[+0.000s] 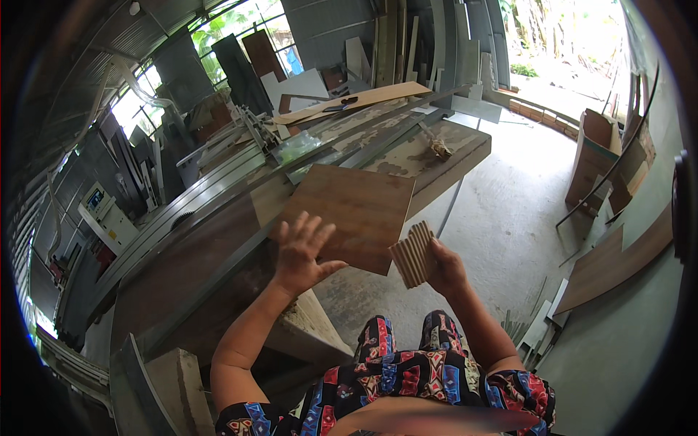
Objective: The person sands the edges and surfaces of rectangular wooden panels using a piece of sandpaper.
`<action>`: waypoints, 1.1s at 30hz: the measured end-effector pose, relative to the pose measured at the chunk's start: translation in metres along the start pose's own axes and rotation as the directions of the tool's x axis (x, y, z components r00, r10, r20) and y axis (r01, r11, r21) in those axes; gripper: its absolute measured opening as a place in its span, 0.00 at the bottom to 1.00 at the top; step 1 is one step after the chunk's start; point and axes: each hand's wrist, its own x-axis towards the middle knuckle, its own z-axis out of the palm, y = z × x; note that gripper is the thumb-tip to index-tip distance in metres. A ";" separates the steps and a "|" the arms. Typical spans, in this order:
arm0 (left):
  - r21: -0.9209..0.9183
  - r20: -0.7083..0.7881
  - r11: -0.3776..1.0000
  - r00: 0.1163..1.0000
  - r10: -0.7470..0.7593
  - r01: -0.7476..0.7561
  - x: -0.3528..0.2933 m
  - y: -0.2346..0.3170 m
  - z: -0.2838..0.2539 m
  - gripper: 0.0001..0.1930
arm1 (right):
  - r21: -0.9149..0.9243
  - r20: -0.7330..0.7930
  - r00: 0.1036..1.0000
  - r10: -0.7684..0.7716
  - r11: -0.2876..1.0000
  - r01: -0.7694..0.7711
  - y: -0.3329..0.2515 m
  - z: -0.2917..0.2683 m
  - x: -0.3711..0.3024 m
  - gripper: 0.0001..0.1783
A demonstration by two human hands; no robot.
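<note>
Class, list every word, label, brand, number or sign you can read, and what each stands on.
No readable text.
White upright machine cabinet with a small screen: any markings too small to read.
Flat brown wooden board by the left hand: no lettering visible.
Ridged tan piece in the right hand: none visible.

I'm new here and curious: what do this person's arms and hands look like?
The left hand and right hand wear no gloves, the forearms are bare without visible cables, and short black sleeves carry a red, blue and pale pattern.
</note>
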 end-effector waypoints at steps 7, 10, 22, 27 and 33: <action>-0.141 0.119 0.807 0.819 -0.561 0.573 0.008 -0.083 0.000 0.37 | -0.167 -0.122 0.989 0.080 0.981 -0.100 0.016 0.020 0.021 0.28; -0.141 0.223 0.722 0.732 -0.643 0.677 0.008 -0.101 0.008 0.31 | -0.275 -0.254 0.966 0.055 0.953 -0.127 0.021 0.029 0.028 0.22; -0.411 0.475 0.408 0.574 -0.667 0.815 0.027 -0.101 0.004 0.24 | -0.251 -0.270 0.954 -0.135 0.966 0.065 0.020 0.016 0.024 0.18; -0.242 0.613 0.454 0.498 -0.613 0.857 0.031 -0.083 0.005 0.25 | -0.180 -0.310 0.928 -0.208 0.971 0.158 0.011 -0.007 0.017 0.15; -0.698 0.677 -0.137 0.585 -0.447 0.703 0.035 -0.029 0.009 0.14 | -0.172 -0.319 0.911 -0.262 0.961 0.216 -0.011 -0.032 -0.016 0.16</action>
